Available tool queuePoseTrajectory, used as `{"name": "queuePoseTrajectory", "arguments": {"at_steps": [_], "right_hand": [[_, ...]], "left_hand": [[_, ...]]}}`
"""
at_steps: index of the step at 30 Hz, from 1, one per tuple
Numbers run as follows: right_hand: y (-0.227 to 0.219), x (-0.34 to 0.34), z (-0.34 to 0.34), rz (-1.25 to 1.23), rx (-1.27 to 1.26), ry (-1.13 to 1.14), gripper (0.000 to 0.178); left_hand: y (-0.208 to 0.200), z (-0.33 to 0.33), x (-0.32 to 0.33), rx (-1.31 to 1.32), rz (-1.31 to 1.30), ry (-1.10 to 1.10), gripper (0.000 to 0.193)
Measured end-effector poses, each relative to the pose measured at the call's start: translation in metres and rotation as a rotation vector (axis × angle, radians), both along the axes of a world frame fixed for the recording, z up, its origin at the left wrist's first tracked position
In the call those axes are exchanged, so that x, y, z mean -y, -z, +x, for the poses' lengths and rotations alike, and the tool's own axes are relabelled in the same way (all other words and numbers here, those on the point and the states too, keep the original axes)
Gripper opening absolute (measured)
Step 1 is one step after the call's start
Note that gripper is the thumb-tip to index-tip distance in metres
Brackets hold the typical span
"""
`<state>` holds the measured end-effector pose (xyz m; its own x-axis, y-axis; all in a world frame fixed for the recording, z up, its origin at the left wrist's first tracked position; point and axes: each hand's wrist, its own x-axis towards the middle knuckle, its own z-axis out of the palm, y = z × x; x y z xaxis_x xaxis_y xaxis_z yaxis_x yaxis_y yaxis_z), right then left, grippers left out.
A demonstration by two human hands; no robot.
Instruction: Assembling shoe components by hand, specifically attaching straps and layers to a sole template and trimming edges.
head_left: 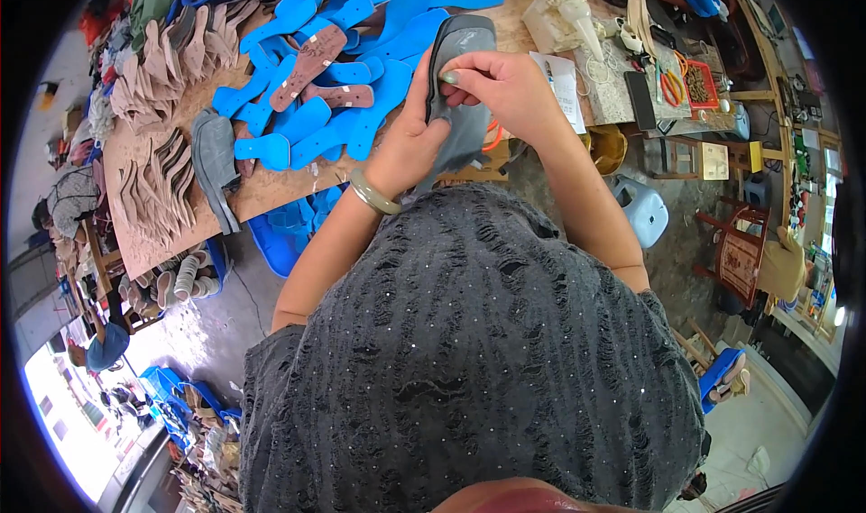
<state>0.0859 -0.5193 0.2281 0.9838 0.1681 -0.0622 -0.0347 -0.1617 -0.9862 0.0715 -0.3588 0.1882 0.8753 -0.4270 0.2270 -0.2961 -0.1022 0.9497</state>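
Above the table's near edge I hold a dark grey shoe upper with a black rim along its left side. It looks like a boot piece, its long grey part hanging down toward my shirt. My left hand, with a pale bangle at the wrist, is closed round its left edge. From the right, my right hand pinches at the inside of that edge, thumb and finger together. Whatever small part lies between those fingertips is hidden. A similar grey upper lies at the left on the table.
Blue insoles lie heaped left of my hands, with brown insoles on top. Stacks of beige insoles stand farther left. To the right are a white-tipped bottle, a black phone, orange-handled scissors and a stool.
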Motion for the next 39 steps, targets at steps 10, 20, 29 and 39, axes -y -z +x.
{"name": "queuePoseTrajectory", "arguments": {"at_steps": [10, 20, 29, 39], "right_hand": [[0.023, 0.065, 0.000, -0.052, 0.291, 0.208, 0.059], [0.035, 0.052, 0.022, 0.294, 0.142, 0.106, 0.041], [0.053, 0.056, -0.021, 0.308, -0.009, -0.181, 0.042], [0.054, 0.018, -0.014, 0.308, -0.191, -0.157, 0.046]], "left_hand": [[-0.015, -0.010, 0.025, -0.712, -0.608, 0.082, 0.056], [-0.004, -0.003, 0.006, -0.656, -0.464, -0.169, 0.024], [0.010, 0.007, -0.028, -0.700, -0.776, -0.359, 0.027], [-0.004, -0.006, -0.025, -0.565, -0.721, -0.477, 0.027]]}}
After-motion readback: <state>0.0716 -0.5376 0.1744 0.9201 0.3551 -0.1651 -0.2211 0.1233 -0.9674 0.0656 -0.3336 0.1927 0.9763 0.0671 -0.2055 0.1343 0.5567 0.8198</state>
